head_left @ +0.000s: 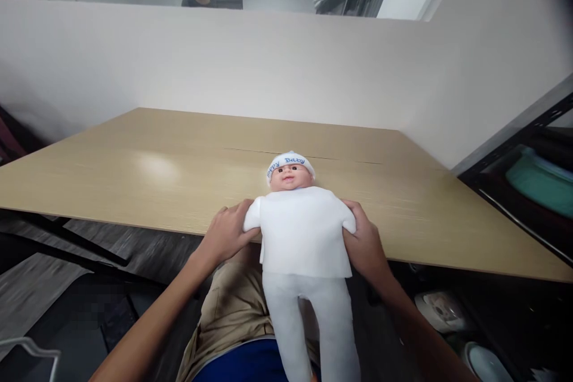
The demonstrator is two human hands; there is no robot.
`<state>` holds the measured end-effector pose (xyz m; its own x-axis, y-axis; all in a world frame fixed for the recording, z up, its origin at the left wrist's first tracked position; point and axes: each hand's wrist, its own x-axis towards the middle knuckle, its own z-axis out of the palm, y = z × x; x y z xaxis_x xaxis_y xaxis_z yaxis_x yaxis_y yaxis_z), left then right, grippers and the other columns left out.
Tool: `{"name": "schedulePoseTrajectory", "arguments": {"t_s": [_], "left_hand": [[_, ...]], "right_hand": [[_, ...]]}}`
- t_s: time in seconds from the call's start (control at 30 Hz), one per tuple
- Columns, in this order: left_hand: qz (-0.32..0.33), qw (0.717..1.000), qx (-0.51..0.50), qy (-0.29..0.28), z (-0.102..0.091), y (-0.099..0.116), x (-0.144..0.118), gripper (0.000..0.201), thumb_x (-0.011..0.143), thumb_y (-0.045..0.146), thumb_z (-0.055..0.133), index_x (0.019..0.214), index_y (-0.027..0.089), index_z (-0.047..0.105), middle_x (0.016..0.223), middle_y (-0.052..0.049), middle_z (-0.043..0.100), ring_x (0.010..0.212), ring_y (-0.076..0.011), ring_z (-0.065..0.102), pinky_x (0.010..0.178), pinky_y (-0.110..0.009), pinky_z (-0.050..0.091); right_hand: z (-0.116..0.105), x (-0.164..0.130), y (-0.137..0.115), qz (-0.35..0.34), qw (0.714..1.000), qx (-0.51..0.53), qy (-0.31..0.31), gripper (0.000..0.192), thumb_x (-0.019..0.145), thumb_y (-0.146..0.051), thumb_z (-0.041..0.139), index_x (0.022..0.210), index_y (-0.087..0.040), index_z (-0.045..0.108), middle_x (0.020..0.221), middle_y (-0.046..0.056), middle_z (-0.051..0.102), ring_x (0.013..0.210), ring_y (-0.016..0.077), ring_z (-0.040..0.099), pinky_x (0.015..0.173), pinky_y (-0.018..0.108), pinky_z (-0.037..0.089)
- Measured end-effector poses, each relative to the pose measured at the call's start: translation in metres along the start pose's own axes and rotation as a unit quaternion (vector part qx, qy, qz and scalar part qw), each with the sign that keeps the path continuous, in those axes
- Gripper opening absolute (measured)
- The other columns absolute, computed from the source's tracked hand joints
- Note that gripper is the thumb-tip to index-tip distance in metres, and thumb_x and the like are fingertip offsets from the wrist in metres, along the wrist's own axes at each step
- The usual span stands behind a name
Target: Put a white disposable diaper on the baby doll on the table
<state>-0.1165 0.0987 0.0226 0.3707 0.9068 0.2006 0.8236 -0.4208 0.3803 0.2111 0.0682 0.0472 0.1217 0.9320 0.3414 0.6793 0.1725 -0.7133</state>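
Note:
A baby doll (304, 233) in white clothes and a white cap with blue lettering is held upright at the near edge of a light wooden table (179, 179). Its face looks toward me and its legs hang down over my lap. My left hand (226, 233) grips the doll's side under one arm. My right hand (364, 239) grips the other side the same way. Both hands sit at the table's front edge.
A white partition wall stands behind the table, and a person's head shows above it. Black shelving (532, 179) with a teal tub stands to the right. White bowls (441, 310) lie on the floor under the table at right.

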Motion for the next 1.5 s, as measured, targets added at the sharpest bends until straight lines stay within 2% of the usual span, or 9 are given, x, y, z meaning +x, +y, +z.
{"name": "schedulePoseTrajectory", "arguments": {"t_s": [0.1, 0.2, 0.4, 0.6, 0.8, 0.93, 1.1, 1.33, 1.5], "left_hand": [[0.019, 1.0, 0.005, -0.021, -0.003, -0.004, 0.014, 0.046, 0.101, 0.051, 0.059, 0.136, 0.022, 0.054, 0.12, -0.011, 0.078, 0.104, -0.0378, 0.074, 0.089, -0.045, 0.05], [0.039, 0.999, 0.019, -0.029, -0.004, -0.006, 0.022, 0.046, 0.099, 0.049, 0.062, 0.135, 0.021, 0.056, 0.121, -0.011, 0.078, 0.106, -0.0374, 0.074, 0.09, -0.045, 0.05], [0.059, 0.996, 0.054, -0.031, -0.003, -0.021, 0.022, 0.049, 0.1, 0.06, 0.061, 0.13, 0.021, 0.059, 0.12, -0.013, 0.077, 0.107, -0.0352, 0.072, 0.093, -0.045, 0.05], [0.09, 0.995, 0.025, -0.029, -0.007, -0.058, 0.003, 0.055, 0.102, 0.071, 0.055, 0.127, 0.022, 0.062, 0.121, -0.011, 0.075, 0.112, -0.0332, 0.068, 0.098, -0.044, 0.049], [0.092, 0.995, -0.02, -0.04, -0.001, -0.068, 0.004, 0.056, 0.106, 0.069, 0.049, 0.132, 0.021, 0.06, 0.124, -0.012, 0.072, 0.112, -0.0313, 0.065, 0.099, -0.042, 0.049], [0.07, 0.996, -0.033, -0.037, 0.003, -0.073, 0.026, 0.058, 0.103, 0.073, 0.051, 0.122, 0.019, 0.061, 0.115, -0.013, 0.072, 0.105, -0.031, 0.065, 0.092, -0.041, 0.05], [0.074, 0.996, -0.043, -0.019, 0.006, -0.09, 0.066, 0.06, 0.102, 0.074, 0.051, 0.122, 0.018, 0.061, 0.119, -0.013, 0.072, 0.108, -0.0313, 0.064, 0.094, -0.04, 0.048], [0.101, 0.993, -0.063, -0.006, 0.02, -0.128, 0.137, 0.061, 0.098, 0.077, 0.055, 0.115, 0.019, 0.063, 0.111, -0.012, 0.072, 0.102, -0.0323, 0.066, 0.087, -0.041, 0.049], [0.079, 0.995, -0.066, 0.001, 0.027, -0.152, 0.184, 0.061, 0.095, 0.078, 0.058, 0.115, 0.021, 0.064, 0.111, -0.011, 0.073, 0.102, -0.0325, 0.066, 0.087, -0.042, 0.049]], "right_hand": [[-0.02, 0.012, 0.018, -0.051, 0.985, -0.156, -0.045, 0.039, 0.089, -0.035, 0.06, 0.126, -0.025, 0.067, 0.112, 0.009, 0.082, 0.093, 0.0318, 0.075, 0.074, 0.036, 0.053], [-0.031, 0.016, 0.035, -0.096, 0.968, -0.214, -0.087, 0.038, 0.095, -0.041, 0.058, 0.128, -0.025, 0.068, 0.119, 0.01, 0.081, 0.101, 0.0334, 0.076, 0.077, 0.038, 0.055], [-0.036, 0.01, 0.069, -0.126, 0.962, -0.221, -0.104, 0.039, 0.101, -0.045, 0.056, 0.133, -0.027, 0.066, 0.13, 0.01, 0.077, 0.116, 0.0324, 0.074, 0.089, 0.041, 0.058], [-0.044, -0.003, 0.092, -0.099, 0.967, -0.212, -0.103, 0.045, 0.101, -0.061, 0.058, 0.129, -0.027, 0.066, 0.127, 0.011, 0.077, 0.115, 0.035, 0.073, 0.089, 0.045, 0.058], [-0.041, 0.006, 0.106, -0.087, 0.97, -0.192, -0.118, 0.044, 0.1, -0.063, 0.058, 0.122, -0.026, 0.066, 0.118, 0.011, 0.077, 0.107, 0.0329, 0.074, 0.082, 0.041, 0.056], [-0.033, 0.026, 0.113, -0.072, 0.971, -0.188, -0.127, 0.044, 0.1, -0.065, 0.058, 0.116, -0.024, 0.065, 0.11, 0.01, 0.078, 0.1, 0.0313, 0.074, 0.079, 0.039, 0.054], [-0.019, 0.058, 0.122, -0.08, 0.968, -0.208, -0.115, 0.046, 0.101, -0.066, 0.056, 0.113, -0.022, 0.063, 0.104, 0.011, 0.077, 0.094, 0.03, 0.072, 0.075, 0.036, 0.049], [0.004, 0.123, 0.142, -0.081, 0.965, -0.232, -0.096, 0.047, 0.1, -0.071, 0.054, 0.103, -0.025, 0.06, 0.097, 0.01, 0.076, 0.085, 0.0296, 0.07, 0.068, 0.033, 0.044], [0.021, 0.173, 0.155, -0.077, 0.965, -0.235, -0.088, 0.048, 0.097, -0.072, 0.058, 0.108, -0.026, 0.061, 0.1, 0.011, 0.077, 0.085, 0.031, 0.07, 0.067, 0.035, 0.043]]}}
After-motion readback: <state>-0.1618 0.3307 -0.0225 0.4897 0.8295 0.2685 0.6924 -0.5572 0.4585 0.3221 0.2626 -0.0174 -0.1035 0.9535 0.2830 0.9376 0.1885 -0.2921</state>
